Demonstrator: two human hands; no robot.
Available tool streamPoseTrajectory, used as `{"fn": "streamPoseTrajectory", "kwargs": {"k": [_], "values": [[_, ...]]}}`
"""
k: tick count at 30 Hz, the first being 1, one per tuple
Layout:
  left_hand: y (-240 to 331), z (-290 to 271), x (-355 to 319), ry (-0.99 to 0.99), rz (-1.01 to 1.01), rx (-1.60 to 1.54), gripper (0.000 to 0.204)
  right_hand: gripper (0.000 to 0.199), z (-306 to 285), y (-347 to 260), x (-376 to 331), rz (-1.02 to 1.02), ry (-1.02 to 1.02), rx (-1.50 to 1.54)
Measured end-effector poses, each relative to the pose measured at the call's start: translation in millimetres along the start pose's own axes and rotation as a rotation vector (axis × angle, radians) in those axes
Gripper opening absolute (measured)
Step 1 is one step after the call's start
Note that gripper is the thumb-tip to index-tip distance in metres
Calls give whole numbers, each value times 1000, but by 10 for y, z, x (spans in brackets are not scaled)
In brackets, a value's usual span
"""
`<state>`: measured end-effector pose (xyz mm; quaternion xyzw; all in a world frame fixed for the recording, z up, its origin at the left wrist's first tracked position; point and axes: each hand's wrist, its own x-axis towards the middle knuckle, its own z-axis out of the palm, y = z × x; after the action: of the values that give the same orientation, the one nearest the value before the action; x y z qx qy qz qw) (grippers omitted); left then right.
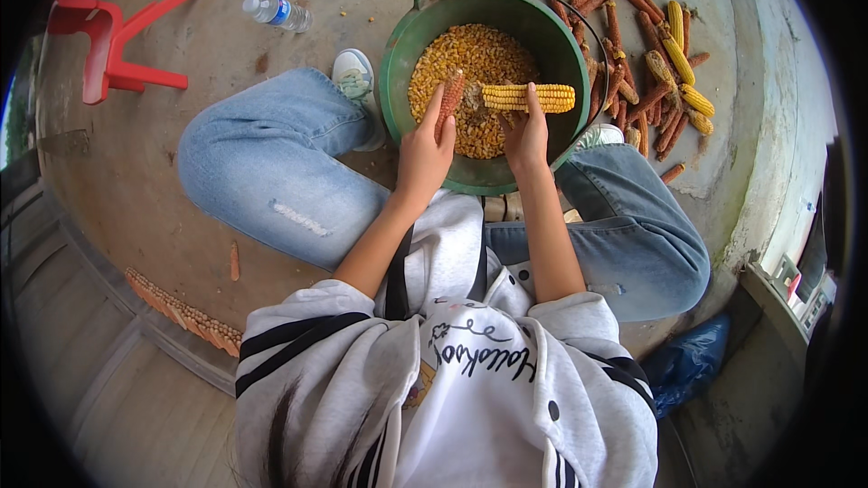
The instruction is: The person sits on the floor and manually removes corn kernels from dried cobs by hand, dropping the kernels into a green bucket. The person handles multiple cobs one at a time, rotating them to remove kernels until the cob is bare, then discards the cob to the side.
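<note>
Between my legs stands a green bucket [394, 81] with loose yellow corn kernels [479, 47] in it. Over its left half, my left hand [425, 152] is closed round a bare reddish corn cob [451, 95], held tilted upright. My right hand [526, 131] grips a corn ear [542, 98] lying sideways over the bucket's right half, its yellow kernels mostly in place. The ear's left end points at the bare cob, a small gap apart. Some fingers of both hands are hidden behind what they hold.
Right of the bucket lies a pile of bare cobs [637, 81] with a few yellow ears [678, 59]. The bucket's wire handle [604, 45] leans that way. A water bottle [280, 14] and a red plastic chair [113, 45] are at the far left. A blue plastic bag [692, 366] sits near right.
</note>
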<state>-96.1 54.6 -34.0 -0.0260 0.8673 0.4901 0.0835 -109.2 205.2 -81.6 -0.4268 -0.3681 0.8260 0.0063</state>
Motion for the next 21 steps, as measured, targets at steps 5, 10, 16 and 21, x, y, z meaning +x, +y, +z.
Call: {"fn": "streamPoseTrajectory", "kwargs": {"k": [5,10,16,21], "values": [[15,-40,-69,50,41,-47,45,41,-50,-37,3,-41,-12,-3],[2,-179,-72,119,63,-58,44,40,-15,-89,-49,-61,-51,81],[12,-271,-62,166,75,-97,43,37,-20,-86,-43,29,-128,149],[12,-265,-65,190,121,-117,42,35,84,-144,-152,78,-156,210]]}}
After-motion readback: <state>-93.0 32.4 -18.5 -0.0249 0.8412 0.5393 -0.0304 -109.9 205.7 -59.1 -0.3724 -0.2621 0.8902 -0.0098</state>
